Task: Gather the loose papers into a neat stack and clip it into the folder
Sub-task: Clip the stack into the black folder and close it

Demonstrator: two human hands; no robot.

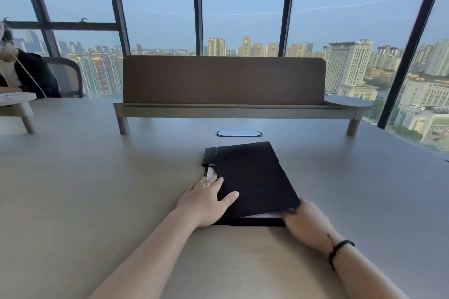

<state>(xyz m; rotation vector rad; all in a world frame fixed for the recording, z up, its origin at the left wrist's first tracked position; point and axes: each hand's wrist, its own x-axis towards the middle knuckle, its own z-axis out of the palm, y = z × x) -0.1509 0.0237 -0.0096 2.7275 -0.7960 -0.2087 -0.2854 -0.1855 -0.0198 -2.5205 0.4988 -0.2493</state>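
Table point(97, 177) fills the lower view, a wide pale top, and on it in front of the person lies the black folder point(252, 177), its cover skewed over the base so a white sliver of papers point(264, 215) shows at the near edge. The folder looks light but stiff, a board that should slide easily on the smooth top; the sheets inside are thin and limp and likely to fan out unless squared by their edges. The near right corner and the left edge seem the best places to hold it. The left hand point(206, 199) lies flat, fingers straight, pressing the cover's left side. The right hand point(303, 218) is blurred at the near right corner; whether it pinches the cover I cannot tell. Beyond stand a brown desk divider point(223, 80) and a cable port point(239, 133), well apart from the folder. Nothing crowds the work.
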